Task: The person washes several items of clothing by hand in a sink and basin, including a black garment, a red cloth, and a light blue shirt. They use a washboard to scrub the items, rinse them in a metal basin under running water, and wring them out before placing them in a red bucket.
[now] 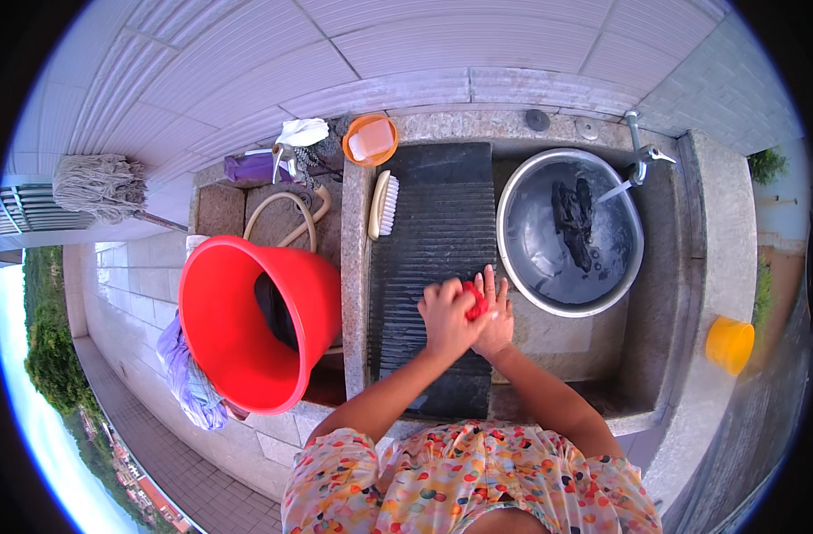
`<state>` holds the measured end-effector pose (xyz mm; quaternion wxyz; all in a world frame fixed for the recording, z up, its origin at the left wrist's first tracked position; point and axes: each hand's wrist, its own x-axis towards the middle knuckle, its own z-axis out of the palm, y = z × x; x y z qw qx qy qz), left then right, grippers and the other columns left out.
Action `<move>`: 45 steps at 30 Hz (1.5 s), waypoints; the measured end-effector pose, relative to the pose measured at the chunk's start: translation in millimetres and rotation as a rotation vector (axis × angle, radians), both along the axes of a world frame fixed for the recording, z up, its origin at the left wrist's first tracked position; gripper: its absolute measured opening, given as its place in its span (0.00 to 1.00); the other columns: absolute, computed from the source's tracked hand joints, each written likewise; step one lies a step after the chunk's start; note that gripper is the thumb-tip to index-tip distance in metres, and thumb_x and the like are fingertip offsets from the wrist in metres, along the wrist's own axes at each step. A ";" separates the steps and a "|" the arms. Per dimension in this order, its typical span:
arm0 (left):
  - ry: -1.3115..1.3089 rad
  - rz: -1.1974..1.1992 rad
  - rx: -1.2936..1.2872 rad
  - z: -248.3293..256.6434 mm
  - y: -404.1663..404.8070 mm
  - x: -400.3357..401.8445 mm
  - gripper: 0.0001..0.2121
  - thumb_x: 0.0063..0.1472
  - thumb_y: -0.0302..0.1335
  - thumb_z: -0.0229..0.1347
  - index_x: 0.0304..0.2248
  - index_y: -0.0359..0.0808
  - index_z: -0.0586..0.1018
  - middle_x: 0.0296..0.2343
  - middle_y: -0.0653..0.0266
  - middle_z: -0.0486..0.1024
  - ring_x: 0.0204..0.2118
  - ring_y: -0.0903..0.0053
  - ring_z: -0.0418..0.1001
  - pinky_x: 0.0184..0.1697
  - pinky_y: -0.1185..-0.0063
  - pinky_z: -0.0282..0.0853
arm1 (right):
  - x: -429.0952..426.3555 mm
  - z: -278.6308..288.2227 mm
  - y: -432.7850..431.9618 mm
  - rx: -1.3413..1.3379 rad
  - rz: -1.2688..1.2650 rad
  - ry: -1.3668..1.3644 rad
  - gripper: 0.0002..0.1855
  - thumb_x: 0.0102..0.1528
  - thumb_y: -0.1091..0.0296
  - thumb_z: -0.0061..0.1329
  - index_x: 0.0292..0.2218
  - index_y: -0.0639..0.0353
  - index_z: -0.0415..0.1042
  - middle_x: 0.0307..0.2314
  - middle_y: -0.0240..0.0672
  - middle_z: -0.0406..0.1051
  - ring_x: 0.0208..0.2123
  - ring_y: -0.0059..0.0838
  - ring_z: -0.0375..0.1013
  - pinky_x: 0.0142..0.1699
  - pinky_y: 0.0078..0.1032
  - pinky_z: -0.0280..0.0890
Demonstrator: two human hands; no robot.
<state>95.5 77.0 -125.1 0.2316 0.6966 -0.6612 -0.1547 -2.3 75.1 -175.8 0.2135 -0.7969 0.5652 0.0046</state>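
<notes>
Over the ribbed dark stone washboard [430, 220], my two hands meet with a small crumpled red cloth [475, 302] between them. The curled fingers of my left hand [448, 317] grip the cloth from the left. My right hand [496, 328] presses against its other side, fingers stretched forward. Parts of the cloth are hidden by the hands. To the right, a round metal basin [637, 267] stands in the stone sink, holding water and a soaked dark cloth [573, 223]. Water runs into it from a tap [638, 167]. A scrub brush [383, 205] with white bristles lies on the washboard's left side.
Left of the washboard stands a tilted red bucket [246, 334] with dark fabric inside. An orange bowl [348, 143] holding bar soap [372, 139] sits on the ledge. A hose [273, 200], a mop [100, 187] and a yellow cup [730, 345] are also around the sink.
</notes>
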 end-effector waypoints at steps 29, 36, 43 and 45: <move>0.040 0.181 0.059 -29.5 -93.7 -5.4 0.14 0.53 0.36 0.48 0.19 0.33 0.72 0.21 0.55 0.69 0.25 0.59 0.67 0.29 0.67 0.63 | -31.9 3.3 -10.6 0.120 0.018 -0.411 0.42 0.48 0.51 0.45 0.55 0.63 0.41 0.55 0.48 0.39 0.50 0.54 0.54 0.51 0.37 0.57; 0.471 -0.073 -0.095 80.7 -130.3 -37.1 0.12 0.53 0.32 0.53 0.20 0.31 0.74 0.14 0.56 0.65 0.17 0.67 0.64 0.22 0.75 0.59 | -82.0 39.5 -39.7 0.022 -0.246 -0.854 0.46 0.45 0.53 0.51 0.56 0.63 0.40 0.49 0.52 0.49 0.50 0.49 0.54 0.53 0.31 0.53; 0.234 -0.125 0.200 30.8 -165.3 -79.9 0.20 0.51 0.44 0.52 0.32 0.33 0.76 0.26 0.51 0.73 0.29 0.67 0.72 0.32 0.75 0.66 | -132.1 -5.0 -83.8 0.138 -0.338 -0.244 0.49 0.39 0.51 0.55 0.56 0.49 0.42 0.55 0.43 0.40 0.56 0.45 0.43 0.55 0.50 0.44; 0.087 -0.211 0.059 -46.0 -164.1 -76.4 0.22 0.47 0.48 0.53 0.32 0.36 0.76 0.27 0.48 0.73 0.30 0.59 0.72 0.34 0.71 0.66 | -139.4 -26.4 -91.0 0.133 -0.141 0.003 0.41 0.41 0.52 0.52 0.55 0.39 0.49 0.56 0.35 0.38 0.57 0.39 0.40 0.53 0.58 0.39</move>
